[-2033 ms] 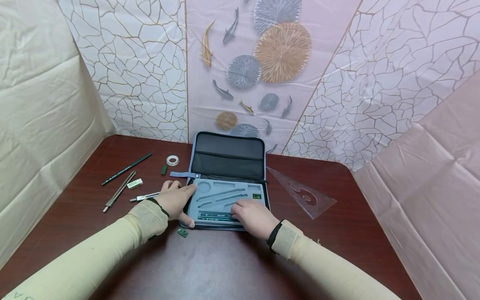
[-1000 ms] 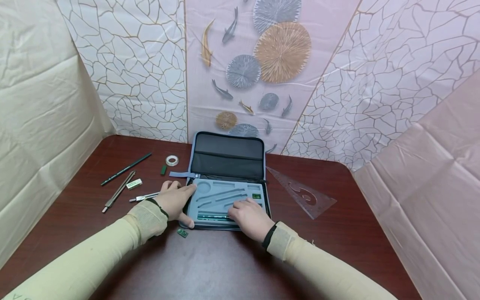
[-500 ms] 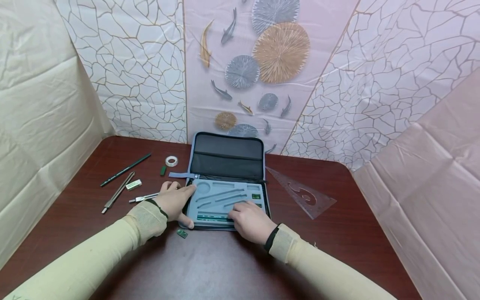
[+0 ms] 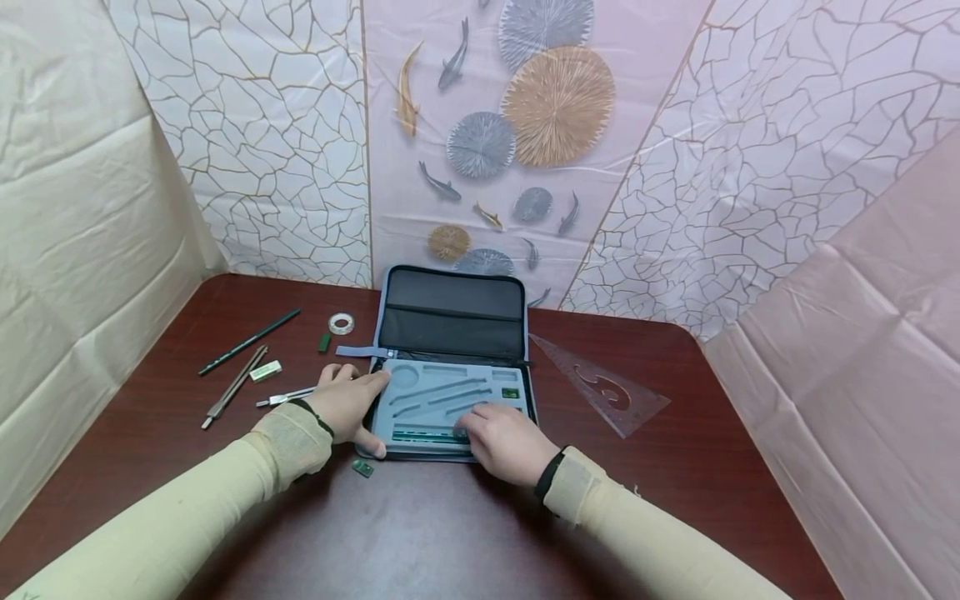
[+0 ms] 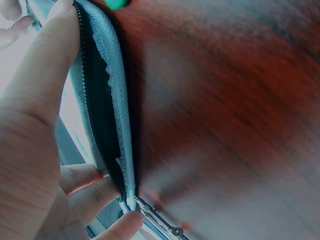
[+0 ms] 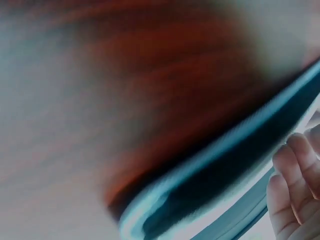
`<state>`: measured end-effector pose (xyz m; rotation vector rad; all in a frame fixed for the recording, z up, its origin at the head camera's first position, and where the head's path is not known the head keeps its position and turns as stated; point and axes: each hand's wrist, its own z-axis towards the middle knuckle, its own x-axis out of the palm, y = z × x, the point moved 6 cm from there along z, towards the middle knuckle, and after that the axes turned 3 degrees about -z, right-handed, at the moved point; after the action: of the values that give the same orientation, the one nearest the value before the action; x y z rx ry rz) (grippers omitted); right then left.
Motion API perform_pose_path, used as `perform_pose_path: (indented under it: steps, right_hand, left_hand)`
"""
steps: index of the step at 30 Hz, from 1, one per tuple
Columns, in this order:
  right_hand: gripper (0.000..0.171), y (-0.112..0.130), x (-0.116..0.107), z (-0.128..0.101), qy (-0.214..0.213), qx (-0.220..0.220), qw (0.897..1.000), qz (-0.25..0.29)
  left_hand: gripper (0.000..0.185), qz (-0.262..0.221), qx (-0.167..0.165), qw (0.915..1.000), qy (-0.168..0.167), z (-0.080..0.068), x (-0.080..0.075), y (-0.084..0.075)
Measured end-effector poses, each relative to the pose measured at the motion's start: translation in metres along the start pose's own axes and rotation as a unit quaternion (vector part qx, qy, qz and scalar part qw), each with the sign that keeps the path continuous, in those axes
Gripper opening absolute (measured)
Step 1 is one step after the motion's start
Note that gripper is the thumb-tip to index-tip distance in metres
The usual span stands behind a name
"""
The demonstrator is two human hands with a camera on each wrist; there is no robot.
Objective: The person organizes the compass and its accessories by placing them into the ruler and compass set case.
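Note:
A zippered stationery case (image 4: 452, 310) lies open, with a grey moulded tray (image 4: 431, 375) in its base. My left hand (image 4: 347, 407) spans the tray's left edge, thumb near the front corner and fingers spread toward the back. In the left wrist view its thumb (image 5: 42, 70) lies along the zipper edge. Over the tray's front right, my right hand (image 4: 506, 442) bends its fingers at the right part of a green pencil strip (image 4: 423, 437) in the long front slot. My palm hides that end, so whether the fingertips pinch or press is unclear. Right wrist fingers (image 6: 287, 165) look bent above the case.
Left of the case lie a green pencil (image 4: 249, 342), a metal compass (image 4: 234, 387), a white eraser (image 4: 266, 371), a tape roll (image 4: 341, 323), a green block (image 4: 324, 342) and another metal instrument (image 4: 283, 397). A sharpener-like green piece (image 4: 363, 468) sits in front; a clear set square (image 4: 600, 387) lies right.
Two green pencil strips showed in the front of the tray two seconds ago; now one narrower band shows lower in the slot. My right hand has shifted slightly; the left stays put.

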<state>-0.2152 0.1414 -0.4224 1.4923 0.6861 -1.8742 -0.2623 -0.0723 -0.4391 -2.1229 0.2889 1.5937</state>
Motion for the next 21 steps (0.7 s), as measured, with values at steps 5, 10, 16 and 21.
perform_pose_path:
  steps: [5, 10, 16, 21]
  right_hand:
    - [0.02, -0.046, -0.006, -0.007, -0.008, 0.116, 0.992, 0.045]
    - [0.023, -0.106, -0.002, -0.024, 0.007, 0.28, 0.956, 0.083]
    - [0.025, -0.144, 0.008, -0.045, 0.02, 0.355, 0.926, 0.124]
    - [0.029, -0.153, 0.015, -0.051, 0.041, 0.389, 0.905, 0.168]
  left_hand:
    - [0.12, 0.0, 0.0, 1.0, -0.003, 0.001, 0.001, 0.001]
    - [0.121, 0.0, 0.002, 1.0, -0.005, 0.002, 0.002, 0.002]
    - [0.12, 0.0, -0.001, 1.0, -0.001, 0.003, 0.002, 0.002]
    - [0.121, -0.001, -0.001, 1.0, -0.001, 0.003, 0.003, 0.003]
